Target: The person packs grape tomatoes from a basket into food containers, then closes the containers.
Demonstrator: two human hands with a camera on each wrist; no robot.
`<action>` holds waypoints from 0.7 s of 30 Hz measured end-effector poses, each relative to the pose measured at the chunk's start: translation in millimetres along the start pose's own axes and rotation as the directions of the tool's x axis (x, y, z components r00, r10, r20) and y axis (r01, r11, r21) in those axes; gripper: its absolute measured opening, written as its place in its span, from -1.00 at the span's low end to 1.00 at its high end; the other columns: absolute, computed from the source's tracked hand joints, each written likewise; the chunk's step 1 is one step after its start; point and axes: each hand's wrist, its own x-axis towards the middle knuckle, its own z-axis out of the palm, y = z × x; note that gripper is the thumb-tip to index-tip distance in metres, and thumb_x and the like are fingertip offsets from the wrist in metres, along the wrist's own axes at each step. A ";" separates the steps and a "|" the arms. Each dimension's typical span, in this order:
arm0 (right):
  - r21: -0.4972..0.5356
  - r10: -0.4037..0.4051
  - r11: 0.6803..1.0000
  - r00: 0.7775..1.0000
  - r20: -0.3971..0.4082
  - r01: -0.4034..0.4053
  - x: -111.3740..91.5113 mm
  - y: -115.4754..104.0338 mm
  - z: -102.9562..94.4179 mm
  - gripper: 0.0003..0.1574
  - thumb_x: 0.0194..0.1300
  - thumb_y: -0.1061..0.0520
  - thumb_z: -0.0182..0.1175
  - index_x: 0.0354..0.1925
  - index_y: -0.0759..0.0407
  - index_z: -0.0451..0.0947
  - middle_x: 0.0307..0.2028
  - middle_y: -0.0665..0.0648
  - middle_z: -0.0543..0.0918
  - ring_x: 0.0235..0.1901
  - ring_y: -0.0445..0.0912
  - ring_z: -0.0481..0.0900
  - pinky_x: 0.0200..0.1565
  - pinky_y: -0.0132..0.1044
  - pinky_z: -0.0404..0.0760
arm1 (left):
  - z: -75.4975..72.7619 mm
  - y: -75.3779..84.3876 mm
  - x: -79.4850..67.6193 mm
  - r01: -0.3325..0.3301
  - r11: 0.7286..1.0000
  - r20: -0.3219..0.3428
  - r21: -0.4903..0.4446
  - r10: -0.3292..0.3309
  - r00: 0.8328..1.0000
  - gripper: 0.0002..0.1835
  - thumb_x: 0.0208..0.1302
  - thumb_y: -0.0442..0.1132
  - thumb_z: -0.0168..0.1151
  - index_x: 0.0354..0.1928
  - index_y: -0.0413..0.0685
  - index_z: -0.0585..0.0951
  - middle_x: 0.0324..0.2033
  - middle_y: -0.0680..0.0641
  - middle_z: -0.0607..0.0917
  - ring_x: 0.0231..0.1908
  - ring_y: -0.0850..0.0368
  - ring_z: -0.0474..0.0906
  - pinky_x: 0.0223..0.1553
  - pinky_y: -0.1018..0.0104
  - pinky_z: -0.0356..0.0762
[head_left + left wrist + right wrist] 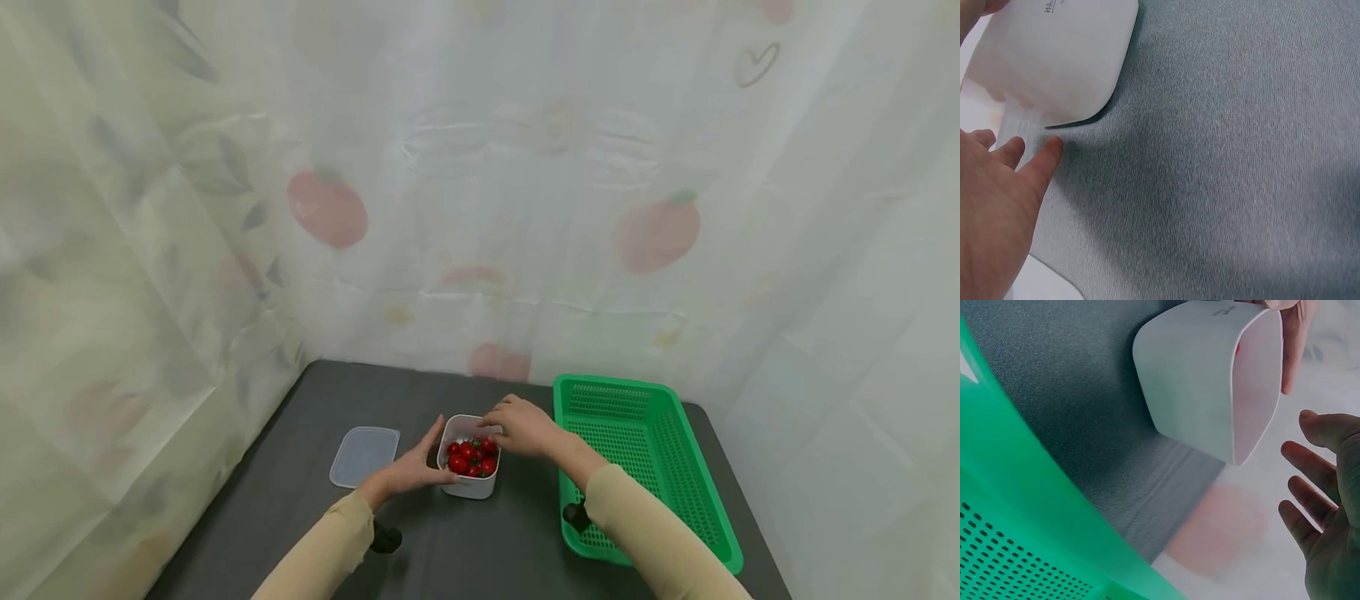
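Observation:
A white square container [468,488] stands on the dark table with several red cherry tomatoes [457,463] in it; some have green stems. My left hand [411,471] is at its left side, thumb at the near rim and the other fingers spread along the wall. In the left wrist view those fingers look fairly straight beside the container [1072,56]. My right hand [521,427] hovers over the right rim, fingers towards the tomatoes. From the right wrist, the right hand [1335,500] shows loosely bent fingers, apart from the container [1191,381], with nothing between them.
A green perforated basket [708,487] stands at the right, under my right forearm. To the left lies a flat translucent lid [365,457]. Printed curtains hang behind the table [420,550] and along both sides.

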 end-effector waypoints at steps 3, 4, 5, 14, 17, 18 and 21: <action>0.001 -0.021 1.000 1.000 -0.019 0.021 -1.9 -1.8 -1.3 -0.64 0.45 0.05 0.29 0.17 -0.01 0.71 0.04 0.00 0.72 0.11 0.01 0.52 0.14 -0.09 0.54 | -3.4 -0.7 -5.3 -0.009 1.000 -0.021 0.004 0.009 1.000 0.18 0.33 -0.05 0.43 0.66 0.20 -0.27 0.60 -0.25 -0.07 0.53 -0.31 -0.02 0.34 -0.34 0.18; -0.001 -0.027 1.000 0.999 -0.026 0.027 -2.1 -2.5 -1.6 -0.64 0.45 0.05 0.29 0.17 -0.01 0.71 0.05 0.00 0.72 0.12 0.00 0.52 0.15 -0.09 0.53 | -5.3 -1.4 -7.3 -0.018 1.000 -0.028 0.005 0.018 0.999 0.14 0.35 -0.06 0.40 0.67 0.17 -0.25 0.60 -0.25 -0.06 0.53 -0.32 -0.02 0.35 -0.33 0.17; -0.005 -0.035 0.999 0.999 -0.032 0.035 -2.1 -3.5 -2.2 -0.63 0.45 0.04 0.29 0.18 -0.02 0.70 0.06 0.00 0.72 0.13 0.00 0.53 0.16 -0.09 0.53 | -7.5 -2.2 -9.6 -0.028 1.000 -0.038 0.010 0.029 0.999 0.09 0.39 -0.06 0.37 0.67 0.13 -0.22 0.60 -0.26 -0.05 0.53 -0.33 -0.02 0.35 -0.34 0.16; -0.022 -0.105 0.994 0.993 -0.057 0.104 8.4 -30.7 -4.5 -0.55 0.47 0.07 0.25 0.27 0.01 0.61 0.14 0.02 0.68 0.18 -0.01 0.52 0.19 -0.15 0.51 | -44.8 -15.6 -39.8 -0.086 0.995 -0.198 0.054 0.095 0.976 -0.28 0.57 -0.10 0.15 0.61 -0.10 0.12 0.49 -0.29 0.27 0.44 -0.31 0.22 0.31 -0.24 0.29; -0.014 -0.118 0.993 0.992 -0.049 0.118 12.3 -46.9 -5.0 -0.53 0.50 0.08 0.21 0.32 -0.02 0.58 0.21 -0.02 0.64 0.22 -0.04 0.50 0.19 -0.20 0.51 | -58.6 -22.5 -52.2 -0.066 0.995 -0.272 0.079 0.086 0.959 -0.33 0.58 -0.10 0.13 0.58 -0.12 0.19 0.45 -0.30 0.34 0.39 -0.30 0.30 0.29 -0.19 0.35; -0.007 -0.127 0.992 0.991 -0.048 0.127 13.5 -52.6 -5.1 -0.53 0.51 0.10 0.18 0.33 -0.02 0.57 0.23 -0.03 0.62 0.24 -0.04 0.49 0.19 -0.21 0.51 | -62.8 -25.0 -56.2 -0.060 0.994 -0.294 0.088 0.084 0.952 -0.34 0.58 -0.09 0.13 0.58 -0.12 0.21 0.44 -0.30 0.36 0.38 -0.30 0.33 0.28 -0.18 0.37; -0.011 -0.174 0.985 0.983 -0.059 0.174 18.5 -68.3 -1.8 -0.51 0.53 0.13 0.14 0.36 -0.02 0.54 0.27 -0.05 0.59 0.26 -0.10 0.50 0.19 -0.26 0.50 | -74.4 -33.4 -67.1 -0.034 0.992 -0.354 0.120 0.074 0.932 -0.38 0.58 -0.07 0.13 0.55 -0.09 0.27 0.41 -0.27 0.41 0.35 -0.24 0.39 0.26 -0.12 0.42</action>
